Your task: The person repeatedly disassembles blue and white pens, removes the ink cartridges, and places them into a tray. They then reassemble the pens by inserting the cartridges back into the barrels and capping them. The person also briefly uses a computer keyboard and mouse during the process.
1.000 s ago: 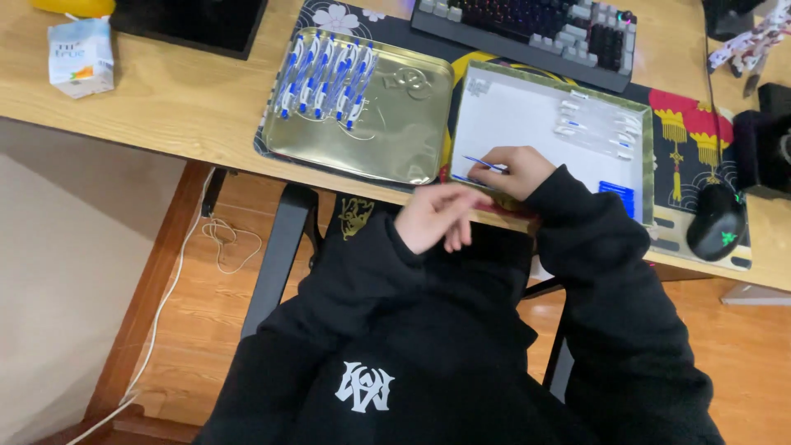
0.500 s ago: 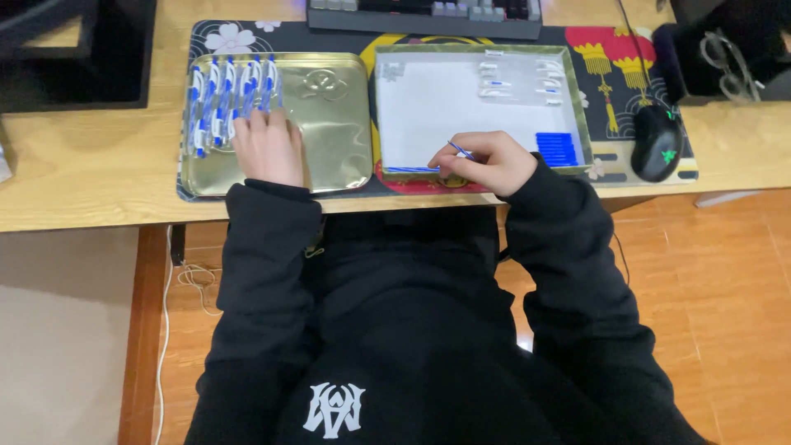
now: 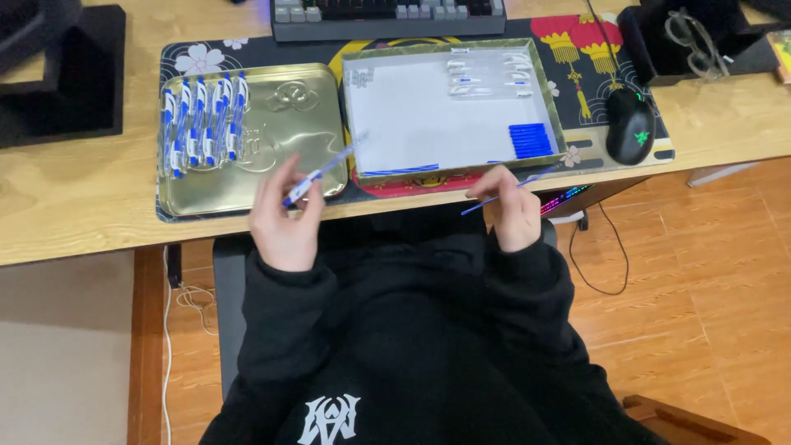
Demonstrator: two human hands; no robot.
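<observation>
Hands sit just off the near edge of the wooden desk [image 3: 74, 206], over the lap, and we take that desk edge as our landmark. We note the left hand [image 3: 284, 218] raised at the edge, fingers pinched around a pen barrel [image 3: 317, 173], a slim clear tube with blue fittings, tilted so its far end reaches over the desk toward the gold tray [image 3: 280, 156]. We note the right hand [image 3: 512, 210] on the near side of the same edge, fingers closed around a thin blue refill [image 3: 511, 188], a straight narrow rod slanting up toward the desk.

Beyond the edge, the gold tray is shallow metal, glossy, embossed, with rounded corners; a row of assembled blue-and-white pens [image 3: 202, 124] lies along its left part, its right part bare. Just beside it stands a rectangular box lid [image 3: 556, 107] with a matt white floor, holding a packed cluster of blue refills [image 3: 529, 140] at its near right corner and small clear parts [image 3: 486, 74] at its far side. Both rest on a patterned black desk mat [image 3: 593, 49].

Farther from the edge lies a grey keyboard [image 3: 387, 16]; to the right, a black mouse [image 3: 630, 125]. Open room lies between the two hands, above the black sleeves.
</observation>
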